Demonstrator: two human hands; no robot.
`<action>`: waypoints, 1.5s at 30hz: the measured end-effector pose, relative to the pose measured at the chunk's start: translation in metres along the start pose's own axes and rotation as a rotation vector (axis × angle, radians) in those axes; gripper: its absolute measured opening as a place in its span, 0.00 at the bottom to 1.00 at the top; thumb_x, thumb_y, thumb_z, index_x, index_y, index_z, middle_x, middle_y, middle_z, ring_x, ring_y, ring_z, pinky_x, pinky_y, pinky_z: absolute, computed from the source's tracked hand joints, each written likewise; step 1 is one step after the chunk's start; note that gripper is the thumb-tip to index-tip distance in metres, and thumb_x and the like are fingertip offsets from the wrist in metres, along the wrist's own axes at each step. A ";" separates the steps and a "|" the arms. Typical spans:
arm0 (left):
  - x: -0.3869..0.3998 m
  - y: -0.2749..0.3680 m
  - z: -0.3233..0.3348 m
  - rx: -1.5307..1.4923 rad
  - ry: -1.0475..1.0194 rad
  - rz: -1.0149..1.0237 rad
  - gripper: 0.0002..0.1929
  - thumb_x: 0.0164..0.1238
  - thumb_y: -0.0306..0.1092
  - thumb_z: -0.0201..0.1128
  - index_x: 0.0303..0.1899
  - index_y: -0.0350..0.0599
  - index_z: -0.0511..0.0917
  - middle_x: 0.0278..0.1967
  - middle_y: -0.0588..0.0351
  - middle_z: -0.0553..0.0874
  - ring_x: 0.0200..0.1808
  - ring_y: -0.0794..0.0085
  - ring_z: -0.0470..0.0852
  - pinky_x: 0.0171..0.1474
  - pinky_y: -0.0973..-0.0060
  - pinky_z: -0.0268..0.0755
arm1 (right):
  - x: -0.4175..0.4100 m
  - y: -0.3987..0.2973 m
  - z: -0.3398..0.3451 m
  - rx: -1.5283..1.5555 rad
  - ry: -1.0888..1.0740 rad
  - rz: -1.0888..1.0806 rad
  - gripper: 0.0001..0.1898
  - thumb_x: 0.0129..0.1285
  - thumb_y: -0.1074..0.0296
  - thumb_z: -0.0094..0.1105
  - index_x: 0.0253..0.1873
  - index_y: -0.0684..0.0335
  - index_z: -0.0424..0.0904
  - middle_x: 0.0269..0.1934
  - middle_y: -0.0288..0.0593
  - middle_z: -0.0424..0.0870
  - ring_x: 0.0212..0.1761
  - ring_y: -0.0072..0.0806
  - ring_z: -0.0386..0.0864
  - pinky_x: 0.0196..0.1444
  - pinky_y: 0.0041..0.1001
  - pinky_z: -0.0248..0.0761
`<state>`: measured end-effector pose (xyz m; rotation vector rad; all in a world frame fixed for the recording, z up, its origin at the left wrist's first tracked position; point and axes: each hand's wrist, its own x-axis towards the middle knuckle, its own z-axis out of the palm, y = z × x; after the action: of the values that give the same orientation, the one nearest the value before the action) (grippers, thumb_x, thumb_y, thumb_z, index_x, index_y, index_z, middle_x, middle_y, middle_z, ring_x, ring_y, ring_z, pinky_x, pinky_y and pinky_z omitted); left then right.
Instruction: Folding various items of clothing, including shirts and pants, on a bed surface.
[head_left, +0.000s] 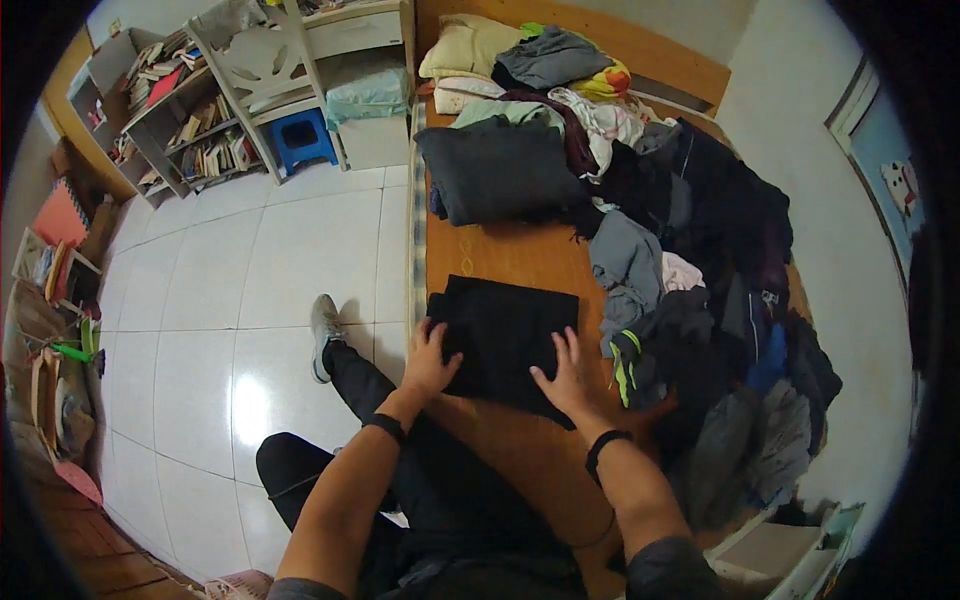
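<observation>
A folded black garment (502, 337) lies flat on the orange-brown mat of the bed (517, 251), right in front of me. At its left edge rests my left hand (429, 364), fingers spread, thumb on the cloth. My right hand (566, 375) touches the garment's right side, its fingers apart as well. Neither hand grips the fabric. Beyond the garment sits a folded dark grey piece of clothing (506, 172) on other folded cloth. A loose heap of clothes (712, 217), mostly dark, covers the right side of the bed, with a crumpled grey garment (626, 259) nearest the black one.
A yellow pillow (469, 46) and more clothes lie by the wooden headboard (675, 52). Left of the bed is a white tiled floor (300, 262). A bookshelf (169, 150), a white chair (259, 67) and a blue plastic stool (304, 139) stand at the far left.
</observation>
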<state>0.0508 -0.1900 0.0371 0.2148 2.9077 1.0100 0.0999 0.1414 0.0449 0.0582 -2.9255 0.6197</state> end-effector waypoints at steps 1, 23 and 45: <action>0.004 -0.003 -0.001 -0.059 0.073 -0.049 0.45 0.72 0.53 0.76 0.80 0.37 0.67 0.83 0.30 0.61 0.84 0.37 0.62 0.83 0.46 0.63 | 0.002 0.007 -0.003 -0.010 0.057 0.091 0.44 0.70 0.46 0.74 0.85 0.57 0.66 0.83 0.54 0.67 0.85 0.54 0.65 0.82 0.49 0.64; 0.090 0.057 -0.110 -0.750 0.122 -0.041 0.32 0.79 0.51 0.73 0.66 0.29 0.78 0.59 0.35 0.90 0.62 0.47 0.90 0.67 0.58 0.79 | 0.151 0.033 -0.124 0.641 -0.070 0.087 0.33 0.80 0.64 0.66 0.83 0.71 0.65 0.80 0.61 0.73 0.85 0.47 0.69 0.85 0.39 0.59; 0.057 -0.012 -0.066 0.051 -0.153 0.151 0.41 0.71 0.44 0.74 0.78 0.32 0.67 0.74 0.30 0.74 0.78 0.34 0.70 0.82 0.48 0.64 | 0.026 0.109 -0.055 0.229 0.117 0.060 0.29 0.71 0.68 0.71 0.74 0.64 0.74 0.72 0.57 0.78 0.77 0.57 0.74 0.79 0.48 0.68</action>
<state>-0.0136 -0.2311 0.0809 0.4984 2.8143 0.8955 0.0748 0.2634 0.0552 -0.0390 -2.7401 0.9316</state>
